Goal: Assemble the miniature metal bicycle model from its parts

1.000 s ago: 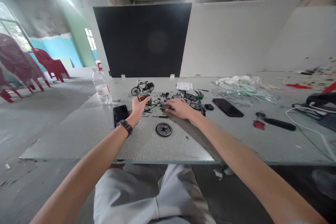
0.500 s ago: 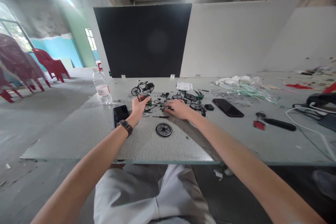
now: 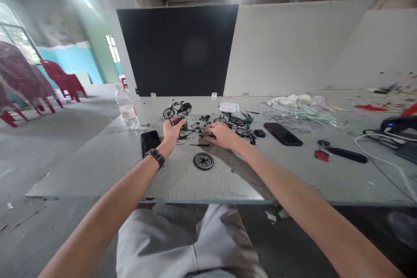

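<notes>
My left hand [image 3: 172,130] is closed on a green toy bicycle frame [image 3: 184,125], whose thin bars show past the fingers. Just to the right, my right hand [image 3: 219,134] reaches down among small dark parts on the table, fingers bent and close together. What lies at its fingertips is too small to make out. A loose black spoked wheel [image 3: 203,161] lies flat in front of both hands. Behind the left hand stands an assembled black model bicycle [image 3: 177,109]. More wheels [image 3: 243,132] and small parts are scattered beyond and beside the right hand.
A water bottle [image 3: 127,110] and a phone [image 3: 150,141] are at the left. To the right lie another phone [image 3: 282,134], a black-handled tool [image 3: 347,153], white cables [image 3: 384,152] and plastic bags [image 3: 309,106]. A printed sheet [image 3: 229,107] lies near the back panel.
My right hand has shifted slightly left, its fingertips lower among the small parts. The left hand keeps the green frame in nearly the same place.
</notes>
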The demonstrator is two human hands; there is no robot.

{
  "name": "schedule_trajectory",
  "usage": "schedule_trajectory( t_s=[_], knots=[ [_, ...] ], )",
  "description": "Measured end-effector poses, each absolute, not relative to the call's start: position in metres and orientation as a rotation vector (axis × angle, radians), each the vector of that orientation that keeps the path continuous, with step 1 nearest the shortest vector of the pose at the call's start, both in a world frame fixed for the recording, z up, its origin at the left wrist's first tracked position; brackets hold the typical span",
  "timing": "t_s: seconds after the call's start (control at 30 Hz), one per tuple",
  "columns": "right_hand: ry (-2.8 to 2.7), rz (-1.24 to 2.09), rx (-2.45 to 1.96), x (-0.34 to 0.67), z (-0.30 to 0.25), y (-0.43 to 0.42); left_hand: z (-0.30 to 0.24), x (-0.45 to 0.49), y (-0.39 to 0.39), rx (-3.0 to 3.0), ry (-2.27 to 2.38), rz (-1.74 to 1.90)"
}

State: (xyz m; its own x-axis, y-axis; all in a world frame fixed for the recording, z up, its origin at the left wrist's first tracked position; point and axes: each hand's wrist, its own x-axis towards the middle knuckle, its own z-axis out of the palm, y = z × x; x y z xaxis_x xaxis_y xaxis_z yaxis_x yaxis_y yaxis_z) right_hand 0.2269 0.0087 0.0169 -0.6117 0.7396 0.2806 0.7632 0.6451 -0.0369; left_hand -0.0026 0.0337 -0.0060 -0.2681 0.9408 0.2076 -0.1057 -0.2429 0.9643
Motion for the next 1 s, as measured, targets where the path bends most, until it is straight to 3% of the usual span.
schedule_trajectory(
  t_s=[0.17, 0.67, 1.0],
  knots=[
    [-2.641, -0.064, -1.028, 0.215, 0.016, 0.005, -0.006, -0.002, 0.033, 1.144, 1.138, 1.661],
    [-2.578, -0.124, -1.238, 0.224, 0.014, 0.009, -0.006, -0.004, 0.035, 1.123, 1.15, 1.68],
    [-2.595, -0.102, -1.091, 0.213, 0.01, 0.006, -0.007, -0.003, 0.036, 1.112, 1.134, 1.673]
  ],
)
